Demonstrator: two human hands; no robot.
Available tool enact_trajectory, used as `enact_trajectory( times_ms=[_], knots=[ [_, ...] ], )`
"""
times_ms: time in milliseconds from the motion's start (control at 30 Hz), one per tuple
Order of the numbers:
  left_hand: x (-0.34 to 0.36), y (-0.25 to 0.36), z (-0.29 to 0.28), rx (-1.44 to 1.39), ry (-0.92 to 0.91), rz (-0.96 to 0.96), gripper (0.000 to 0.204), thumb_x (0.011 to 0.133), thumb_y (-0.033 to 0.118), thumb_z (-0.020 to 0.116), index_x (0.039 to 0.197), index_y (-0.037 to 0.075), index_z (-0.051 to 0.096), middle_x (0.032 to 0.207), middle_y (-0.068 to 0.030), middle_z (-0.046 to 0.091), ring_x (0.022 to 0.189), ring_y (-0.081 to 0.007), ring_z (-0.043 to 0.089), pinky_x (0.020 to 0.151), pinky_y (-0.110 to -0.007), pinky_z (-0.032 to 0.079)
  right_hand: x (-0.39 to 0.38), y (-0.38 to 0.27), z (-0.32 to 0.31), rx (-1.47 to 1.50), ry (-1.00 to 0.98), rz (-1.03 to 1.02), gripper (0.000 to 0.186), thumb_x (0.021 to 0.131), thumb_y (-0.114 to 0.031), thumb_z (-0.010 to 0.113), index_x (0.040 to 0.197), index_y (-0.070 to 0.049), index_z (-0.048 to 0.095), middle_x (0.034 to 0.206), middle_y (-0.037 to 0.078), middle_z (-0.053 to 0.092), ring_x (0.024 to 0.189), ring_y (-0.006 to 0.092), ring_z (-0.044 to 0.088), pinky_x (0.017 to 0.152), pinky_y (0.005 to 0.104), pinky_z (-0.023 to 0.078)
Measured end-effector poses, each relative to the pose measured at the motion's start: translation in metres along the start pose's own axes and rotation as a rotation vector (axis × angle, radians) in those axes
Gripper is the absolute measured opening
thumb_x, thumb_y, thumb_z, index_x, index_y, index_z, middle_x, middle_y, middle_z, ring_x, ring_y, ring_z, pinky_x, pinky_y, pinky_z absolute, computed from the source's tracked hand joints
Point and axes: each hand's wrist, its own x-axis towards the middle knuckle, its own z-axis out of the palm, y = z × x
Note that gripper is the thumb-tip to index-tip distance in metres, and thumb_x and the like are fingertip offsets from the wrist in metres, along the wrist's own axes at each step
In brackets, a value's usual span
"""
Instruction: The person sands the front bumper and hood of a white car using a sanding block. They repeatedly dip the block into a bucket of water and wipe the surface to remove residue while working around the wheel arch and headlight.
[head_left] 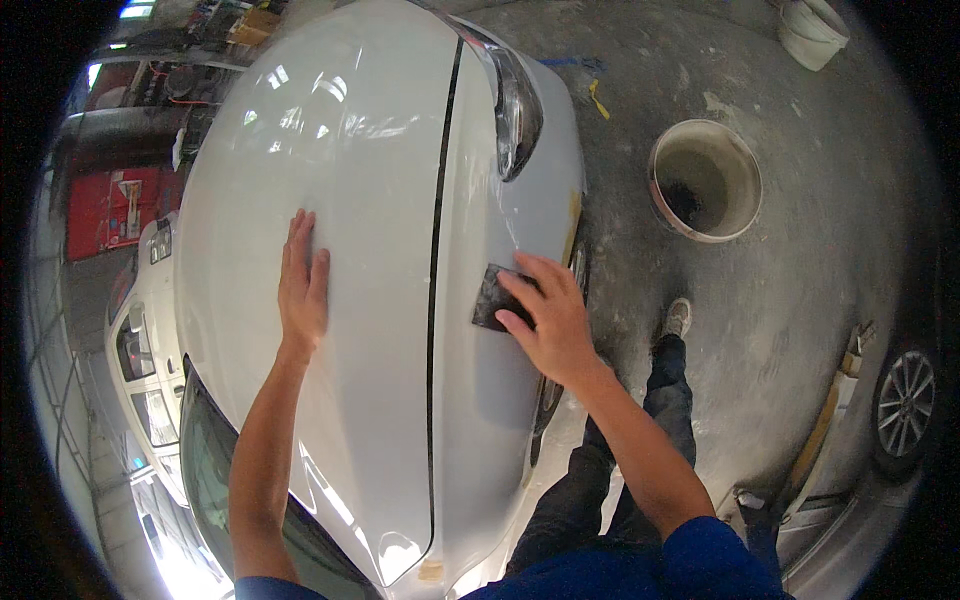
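Our right hand (556, 320) has thumb and fingers gripping a dark square pad (487, 301), which is down on the white fender (500, 375). Our left hand (300, 285) is just free, laid flat on the hood (370, 180). There's a black seam (437, 240) between them, a headlight (517, 115) ahead, and a round bucket (735, 180) off right on the grey floor (780, 330).

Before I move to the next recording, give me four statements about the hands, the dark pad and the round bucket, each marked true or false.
1. The right hand is on a dark pad. True.
2. The left hand grips a tool. False: it is empty, open over the white hood.
3. A round bucket stands on the floor. True.
4. The dark pad lies left of the long black seam. False: it is right of it.
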Motion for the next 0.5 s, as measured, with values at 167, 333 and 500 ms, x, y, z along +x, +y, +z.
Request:
enact_trajectory(
  times_ms=[167, 333, 500],
  knots=[
    [-0.011, 0.007, -0.002, 0.086, 0.009, 0.009, 0.053, 0.107, 0.025, 0.048, 0.156, 0.006, 0.043, 0.167, -0.0166, 0.035, 0.154, -0.0350, 0.035, 0.126, -0.043, 0.028, 0.023, 0.009, -0.020, 0.128, -0.093, 0.256, 0.063, 0.080, -0.030, 0.088, 0.131, -0.007, 0.059, 0.120, 0.013, 0.061, 0.105, 0.0306, 0.063, 0.092, 0.0423, 0.052],
    [-0.021, 0.079, 0.016, 0.361, -0.097, 0.314, 0.063, 0.093, 0.015, 0.069, 0.152, 0.005, 0.050, 0.165, -0.0192, 0.038, 0.154, -0.0380, 0.034, 0.126, -0.053, 0.028, 0.038, 0.017, -0.032, 0.209, -0.451, 0.344, 0.038, 0.083, -0.033, 0.086, 0.099, -0.006, 0.064, 0.086, 0.009, 0.064, 0.081, 0.0297, 0.063, 0.072, 0.0422, 0.050],
    [0.003, 0.147, 0.088, 0.310, -0.371, 0.394, 0.077, 0.093, 0.038, 0.069, 0.156, 0.002, 0.042, 0.167, -0.0209, 0.033, 0.156, -0.0355, 0.030, 0.126, -0.052, 0.026, 0.019, 0.039, -0.054, 0.514, -0.573, 0.441, 0.037, 0.090, -0.036, 0.080, 0.102, -0.003, 0.067, 0.083, 0.009, 0.065, 0.078, 0.0270, 0.065, 0.071, 0.0395, 0.052]
  ],
)
